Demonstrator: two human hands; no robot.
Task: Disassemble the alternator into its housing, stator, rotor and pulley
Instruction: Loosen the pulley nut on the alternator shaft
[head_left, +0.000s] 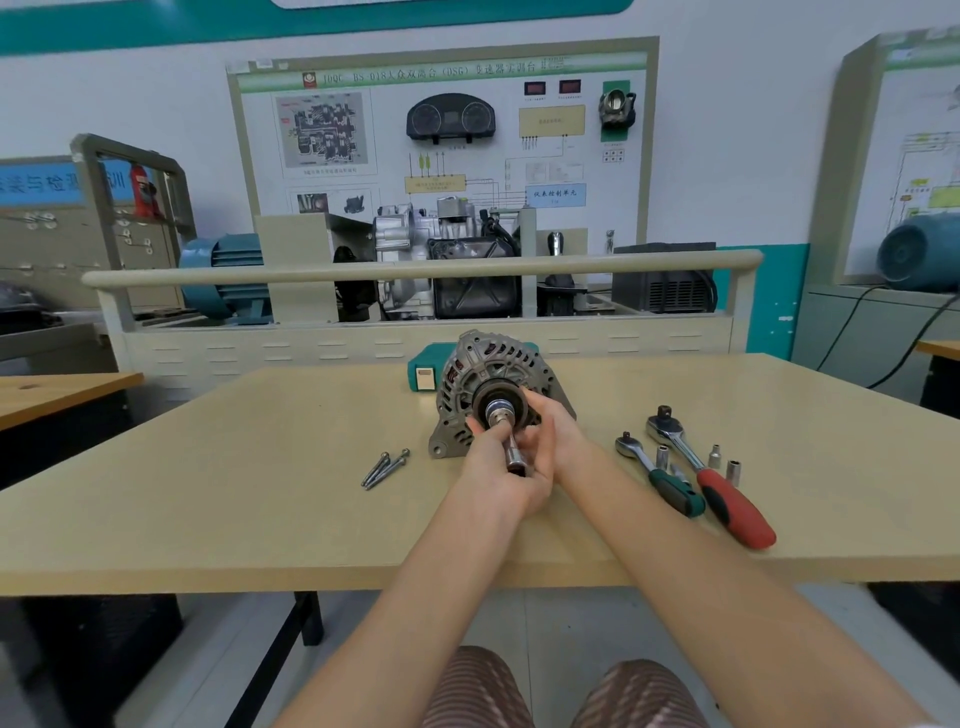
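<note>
The grey alternator (467, 374) stands on edge on the beige table (260, 493), its dark pulley (485, 402) facing me. A chrome socket tool (514, 452) sits on the nut at the pulley's centre. My left hand (493, 467) grips this tool from below, thumb near the pulley. My right hand (550, 431) curls round the pulley's right rim, fingertips on its face. The alternator's rear half is hidden.
Three long bolts (385, 468) lie left of the alternator. To the right lie a green-handled ratchet (660, 475), a red-handled ratchet (711, 478) and several small sockets (733, 472). A teal box (423, 371) stands behind the alternator. The table's front edge is near my knees.
</note>
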